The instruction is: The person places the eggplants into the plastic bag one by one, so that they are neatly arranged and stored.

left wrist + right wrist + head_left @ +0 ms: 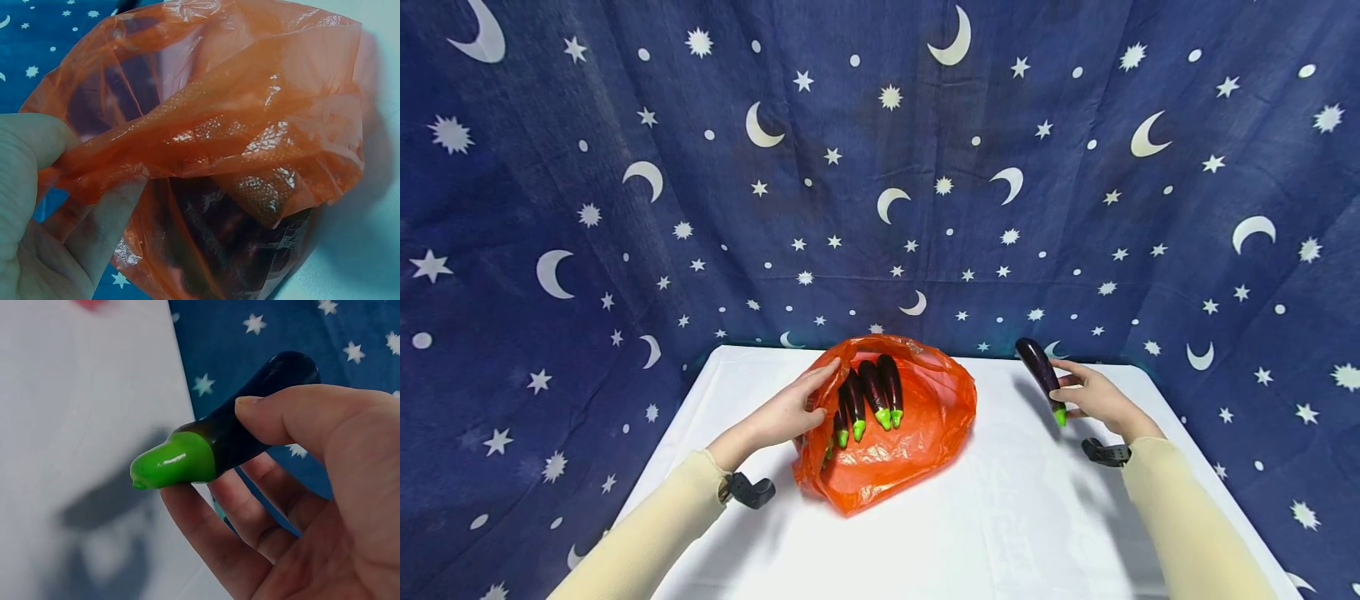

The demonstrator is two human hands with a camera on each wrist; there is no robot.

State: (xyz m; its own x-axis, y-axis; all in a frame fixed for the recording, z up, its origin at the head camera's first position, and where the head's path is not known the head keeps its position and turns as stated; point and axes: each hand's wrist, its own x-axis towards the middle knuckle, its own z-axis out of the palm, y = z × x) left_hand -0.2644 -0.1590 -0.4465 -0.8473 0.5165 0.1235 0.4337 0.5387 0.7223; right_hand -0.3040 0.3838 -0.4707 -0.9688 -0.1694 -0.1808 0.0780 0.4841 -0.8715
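An orange plastic bag (917, 446) lies with its mouth open on the table, several dark purple eggplants (872, 390) with green stem ends inside it. My left hand (786, 414) pinches the bag's left rim between thumb and fingers; in the left wrist view the thin film (125, 156) is folded between them. To the right, my right hand (1097, 397) holds one eggplant (1039, 367) above the table, its green end pointing down toward me. The right wrist view shows the thumb on top of that eggplant (250, 419) and the fingers beneath.
The table has a white cloth (1000, 525). A dark blue curtain (865, 167) with moons and stars stands behind it and at both sides. Black bands with cameras sit on the left wrist (751, 490) and the right wrist (1105, 452).
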